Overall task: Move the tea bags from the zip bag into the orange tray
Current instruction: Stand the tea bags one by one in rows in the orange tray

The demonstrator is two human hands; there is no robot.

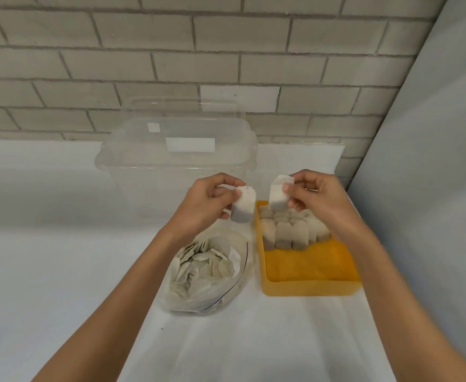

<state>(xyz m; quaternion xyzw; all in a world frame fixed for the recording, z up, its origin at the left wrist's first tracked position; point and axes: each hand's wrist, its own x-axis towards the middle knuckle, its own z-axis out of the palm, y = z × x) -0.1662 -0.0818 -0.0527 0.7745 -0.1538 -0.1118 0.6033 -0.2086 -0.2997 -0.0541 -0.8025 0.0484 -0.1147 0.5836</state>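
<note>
Head view: we hold one tea bag in each hand. Left hand (208, 199) pinches a bag (243, 204) above the zip bag (209, 274); right hand (313, 193) pinches another (278, 195) over the orange tray (309, 285), likely to extend the upright rows (289, 232).

A plain, lab-like workroom: grey brick wall (171, 64), white-covered table (47, 271), clear plastic storage bin (171, 166).
</note>
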